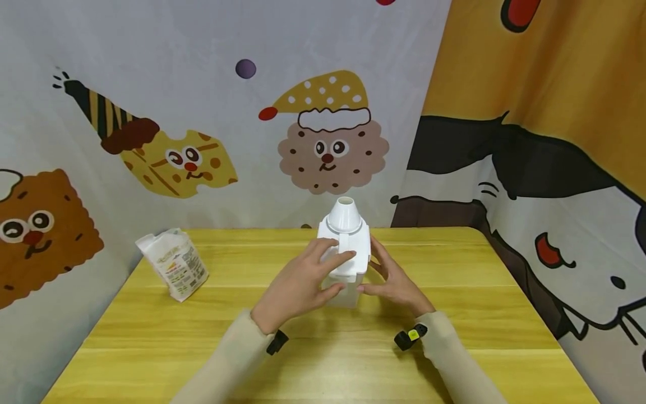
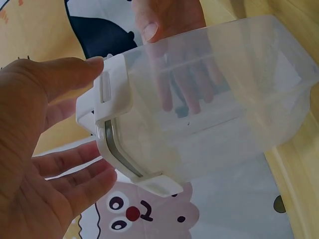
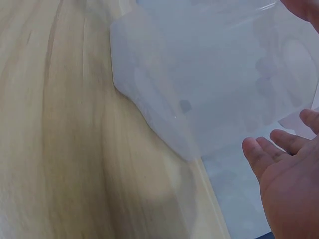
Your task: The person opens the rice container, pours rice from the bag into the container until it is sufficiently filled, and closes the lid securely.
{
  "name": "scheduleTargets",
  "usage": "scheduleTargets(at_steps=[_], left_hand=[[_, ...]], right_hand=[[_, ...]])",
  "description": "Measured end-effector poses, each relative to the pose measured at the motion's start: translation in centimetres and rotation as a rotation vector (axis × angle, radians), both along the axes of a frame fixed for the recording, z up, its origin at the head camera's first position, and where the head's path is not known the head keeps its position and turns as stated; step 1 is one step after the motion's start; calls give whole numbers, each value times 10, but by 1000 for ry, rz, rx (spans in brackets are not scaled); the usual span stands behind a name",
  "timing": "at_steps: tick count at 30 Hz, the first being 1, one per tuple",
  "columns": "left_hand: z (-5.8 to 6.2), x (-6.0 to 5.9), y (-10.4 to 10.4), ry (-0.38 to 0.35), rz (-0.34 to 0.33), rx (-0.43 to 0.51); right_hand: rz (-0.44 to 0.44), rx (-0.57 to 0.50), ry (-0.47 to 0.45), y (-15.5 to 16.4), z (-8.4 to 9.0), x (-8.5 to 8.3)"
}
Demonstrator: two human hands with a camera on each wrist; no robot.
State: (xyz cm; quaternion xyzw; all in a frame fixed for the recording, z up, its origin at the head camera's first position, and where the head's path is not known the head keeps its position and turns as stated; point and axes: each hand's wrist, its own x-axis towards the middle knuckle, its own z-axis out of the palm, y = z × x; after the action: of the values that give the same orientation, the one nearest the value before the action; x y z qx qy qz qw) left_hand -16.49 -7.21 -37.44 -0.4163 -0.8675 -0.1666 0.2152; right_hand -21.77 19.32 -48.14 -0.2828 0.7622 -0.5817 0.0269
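Where the wooden table point(image 1: 151, 336) meets the cartoon-printed backdrop point(image 1: 202, 112), at the left of the head view, a white printed pouch point(image 1: 173, 264) stands by itself, well apart from my hands. At frame centre stands a translucent plastic container point(image 1: 348, 269) with a white clip-on lid point(image 1: 345, 241) and a cone-shaped funnel point(image 1: 345, 216) seated in the lid's top. My left hand point(image 1: 298, 283) lies against the container's left side, thumb on the lid, fingers spread and fairly straight; the left wrist view shows the thumb tip touching the lid edge point(image 2: 107, 94) while the fingers point(image 2: 70, 164) stay extended beside the lid's clip. To the right of centre, my right hand point(image 1: 396, 280) rests on the container's right wall with fingers straight; the right wrist view shows its fingertips point(image 3: 269, 149) just beside the clear wall point(image 3: 209, 89), not curled round it.
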Motion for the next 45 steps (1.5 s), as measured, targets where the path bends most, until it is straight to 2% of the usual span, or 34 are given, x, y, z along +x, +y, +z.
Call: scheduleTargets(at_steps=[8, 19, 33, 45], left_hand=[[0, -2, 4, -3, 27, -14], [0, -1, 13, 45, 89, -180], [15, 0, 24, 66, 147, -245], [14, -2, 34, 142, 208, -295]], right_hand=[[2, -57, -52, -5, -3, 0], [-20, -63, -67, -4, -5, 3], [-14, -87, -109, -5, -4, 1], [-25, -92, -117, -5, -1, 3]])
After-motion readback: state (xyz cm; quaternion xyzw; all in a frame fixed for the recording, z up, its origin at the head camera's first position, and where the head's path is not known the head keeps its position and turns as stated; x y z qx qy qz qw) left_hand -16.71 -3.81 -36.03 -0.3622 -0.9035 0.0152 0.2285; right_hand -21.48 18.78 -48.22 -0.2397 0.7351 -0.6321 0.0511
